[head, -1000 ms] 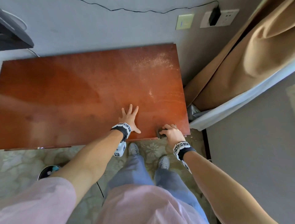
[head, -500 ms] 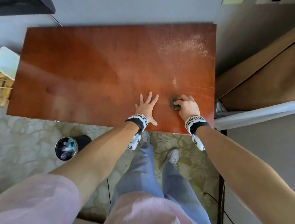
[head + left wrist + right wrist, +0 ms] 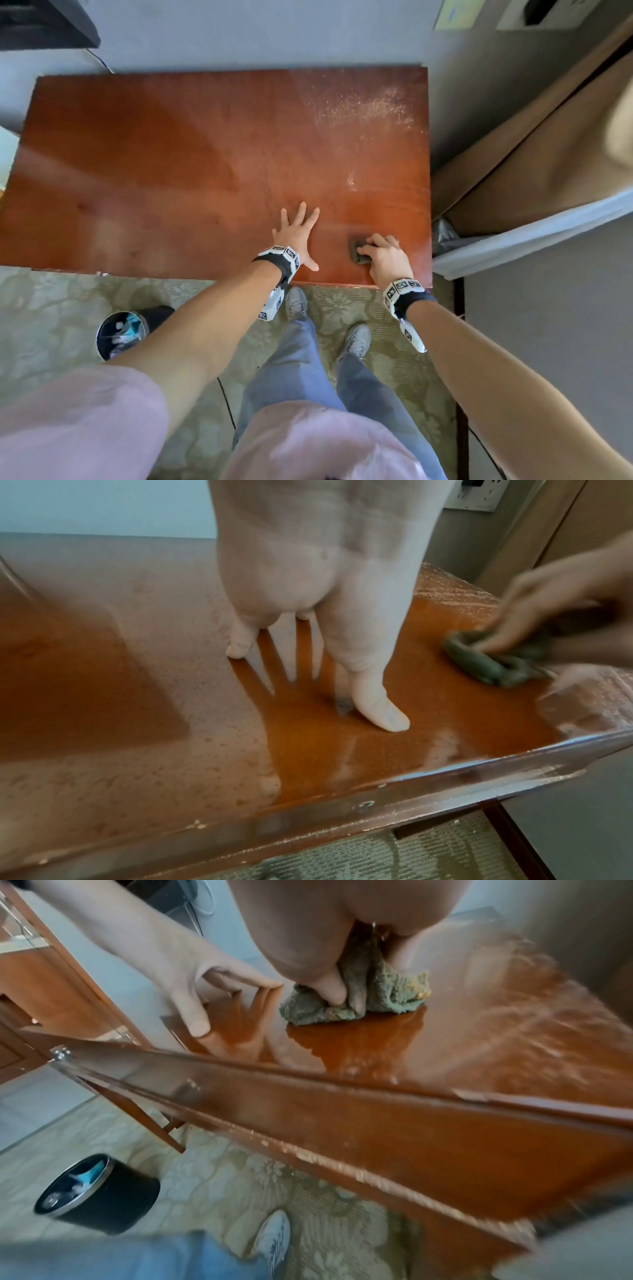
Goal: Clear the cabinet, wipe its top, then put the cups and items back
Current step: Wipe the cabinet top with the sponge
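The right hand [image 3: 383, 257] bunches a soft, limp grey-green cloth [image 3: 356, 1001] against the cabinet top [image 3: 205, 171], lower right of the head view; best gripped as a wad. The left hand [image 3: 295, 233] lies flat, fingers spread. Only the right wrist view shows the cloth's towelling nap.

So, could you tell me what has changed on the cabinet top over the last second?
The right hand has carried the bunched cloth from the cabinet top's front edge a little way inward, wiping near the right end. Nothing was taken hold of or let go. The left hand stays flat on the wood beside it, and the dusty patch at the far right corner is still unwiped.
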`<state>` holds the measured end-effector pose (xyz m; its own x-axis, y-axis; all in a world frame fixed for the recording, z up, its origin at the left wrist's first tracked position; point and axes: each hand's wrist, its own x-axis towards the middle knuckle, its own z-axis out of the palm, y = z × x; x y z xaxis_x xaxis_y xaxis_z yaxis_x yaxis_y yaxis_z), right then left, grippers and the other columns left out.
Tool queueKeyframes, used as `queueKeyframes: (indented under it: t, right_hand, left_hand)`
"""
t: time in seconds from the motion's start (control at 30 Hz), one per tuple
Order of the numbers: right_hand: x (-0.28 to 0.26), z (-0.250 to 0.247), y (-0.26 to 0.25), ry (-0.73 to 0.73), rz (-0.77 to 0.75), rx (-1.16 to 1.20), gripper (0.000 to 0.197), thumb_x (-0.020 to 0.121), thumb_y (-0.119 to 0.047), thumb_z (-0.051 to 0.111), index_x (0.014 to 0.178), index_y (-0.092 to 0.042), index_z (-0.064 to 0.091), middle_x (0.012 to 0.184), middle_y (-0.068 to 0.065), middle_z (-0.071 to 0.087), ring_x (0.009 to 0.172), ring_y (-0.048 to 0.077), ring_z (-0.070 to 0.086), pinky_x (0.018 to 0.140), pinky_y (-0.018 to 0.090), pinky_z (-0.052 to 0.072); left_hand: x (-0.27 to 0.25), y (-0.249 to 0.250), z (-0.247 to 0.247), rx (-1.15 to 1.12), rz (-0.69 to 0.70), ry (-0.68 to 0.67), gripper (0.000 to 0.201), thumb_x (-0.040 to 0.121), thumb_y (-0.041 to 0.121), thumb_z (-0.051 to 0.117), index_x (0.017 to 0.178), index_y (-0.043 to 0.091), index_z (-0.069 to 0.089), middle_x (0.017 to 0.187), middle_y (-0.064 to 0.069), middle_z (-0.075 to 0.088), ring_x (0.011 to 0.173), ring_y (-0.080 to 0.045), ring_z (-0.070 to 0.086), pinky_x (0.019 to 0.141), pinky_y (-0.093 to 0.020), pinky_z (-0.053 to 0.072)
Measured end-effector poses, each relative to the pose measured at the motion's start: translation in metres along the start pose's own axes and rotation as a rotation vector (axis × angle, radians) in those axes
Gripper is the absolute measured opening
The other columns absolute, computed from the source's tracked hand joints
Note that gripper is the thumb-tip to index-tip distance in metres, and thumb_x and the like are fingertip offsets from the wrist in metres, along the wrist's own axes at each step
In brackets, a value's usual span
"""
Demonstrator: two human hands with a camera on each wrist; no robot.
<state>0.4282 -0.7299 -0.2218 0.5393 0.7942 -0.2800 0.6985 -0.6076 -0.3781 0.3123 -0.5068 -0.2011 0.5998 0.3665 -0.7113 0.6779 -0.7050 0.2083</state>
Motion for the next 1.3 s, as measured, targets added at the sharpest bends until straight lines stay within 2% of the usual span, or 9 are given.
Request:
queueKeyframes:
  t: [0.17, 0.27, 0.4, 0.53, 0.6, 0.73, 1.03, 1.13, 1.3]
  right_hand:
    - [-0.055, -0.002, 0.019, -0.083, 0.054, -0.009, 0.049, 0.079, 0.011, 0.062, 0.117, -0.018, 0.075, 0.127, 0.006, 0.058, 0.117, 0.035, 0.048, 0.077, 0.047, 0.058]
    - [-0.077, 0.001, 0.026, 0.01, 0.167, 0.046, 0.045, 0.078, 0.007, 0.066, 0.114, -0.016, 0.077, 0.124, 0.007, 0.062, 0.114, 0.038, 0.052, 0.076, 0.048, 0.057]
    - [-0.09, 0.009, 0.022, 0.175, 0.37, 0.133, 0.049, 0.071, 0.015, 0.064, 0.109, -0.013, 0.078, 0.118, 0.01, 0.066, 0.108, 0.041, 0.053, 0.072, 0.049, 0.059]
    - [-0.077, 0.01, 0.022, 0.224, 0.424, 0.158, 0.051, 0.065, 0.017, 0.064, 0.105, -0.01, 0.079, 0.111, 0.012, 0.066, 0.102, 0.043, 0.053, 0.079, 0.053, 0.056]
    - [-0.065, 0.007, 0.028, 0.242, 0.448, 0.162, 0.053, 0.064, 0.018, 0.061, 0.105, -0.01, 0.078, 0.113, 0.01, 0.065, 0.101, 0.042, 0.052, 0.076, 0.052, 0.057]
    - [-0.025, -0.018, 0.043, 0.272, 0.409, 0.146, 0.055, 0.067, 0.019, 0.055, 0.107, -0.011, 0.077, 0.119, 0.007, 0.063, 0.106, 0.037, 0.051, 0.071, 0.045, 0.056]
    - [0.122, -0.07, 0.082, 0.281, 0.283, 0.076, 0.035, 0.081, 0.007, 0.059, 0.104, -0.012, 0.078, 0.112, 0.01, 0.061, 0.105, 0.041, 0.051, 0.082, 0.044, 0.052]
    - [0.107, -0.062, 0.077, 0.267, 0.303, 0.089, 0.037, 0.081, 0.009, 0.061, 0.106, -0.012, 0.077, 0.112, 0.01, 0.061, 0.105, 0.04, 0.052, 0.082, 0.044, 0.053]
    - [0.017, -0.026, 0.065, 0.203, 0.285, 0.084, 0.049, 0.071, 0.016, 0.062, 0.108, -0.013, 0.077, 0.113, 0.008, 0.06, 0.101, 0.037, 0.052, 0.08, 0.046, 0.054]
  left_hand:
    - [-0.003, 0.003, -0.007, 0.086, 0.002, -0.002, 0.149, 0.058, 0.055, 0.095, 0.16, 0.042, -0.012, 0.168, 0.01, -0.025, 0.154, -0.044, -0.013, 0.116, -0.068, 0.031]
    - [-0.001, 0.009, -0.016, 0.081, 0.01, 0.048, 0.149, 0.057, 0.058, 0.095, 0.161, 0.04, -0.01, 0.17, 0.006, -0.019, 0.156, -0.042, -0.008, 0.118, -0.068, 0.024]
    - [0.01, 0.027, -0.026, 0.071, -0.008, 0.033, 0.157, 0.055, 0.057, 0.096, 0.16, 0.035, -0.019, 0.166, -0.002, -0.031, 0.154, -0.041, -0.018, 0.117, -0.073, 0.016]
    - [0.02, 0.043, -0.02, 0.085, -0.083, -0.025, 0.163, 0.054, 0.055, 0.097, 0.158, 0.028, -0.027, 0.162, -0.009, -0.04, 0.151, -0.045, -0.024, 0.117, -0.074, 0.017]
    - [0.021, 0.043, -0.018, 0.078, -0.085, -0.021, 0.163, 0.055, 0.055, 0.097, 0.157, 0.028, -0.027, 0.161, -0.009, -0.04, 0.151, -0.045, -0.025, 0.117, -0.074, 0.017]
    - [0.024, 0.042, -0.019, 0.048, -0.065, -0.012, 0.165, 0.053, 0.054, 0.098, 0.157, 0.029, -0.028, 0.16, -0.007, -0.043, 0.15, -0.044, -0.028, 0.117, -0.075, 0.013]
    - [0.031, 0.035, -0.01, 0.005, -0.077, -0.003, 0.166, 0.05, 0.052, 0.099, 0.156, 0.034, -0.028, 0.161, -0.003, -0.042, 0.15, -0.042, -0.029, 0.117, -0.074, 0.007]
    - [0.031, 0.034, -0.011, 0.001, -0.088, -0.008, 0.166, 0.051, 0.051, 0.099, 0.156, 0.035, -0.028, 0.16, -0.002, -0.042, 0.15, -0.04, -0.03, 0.118, -0.073, 0.007]
    - [0.026, 0.037, -0.015, 0.014, -0.104, -0.025, 0.164, 0.053, 0.05, 0.099, 0.156, 0.035, -0.028, 0.16, -0.001, -0.043, 0.15, -0.04, -0.031, 0.118, -0.074, 0.009]
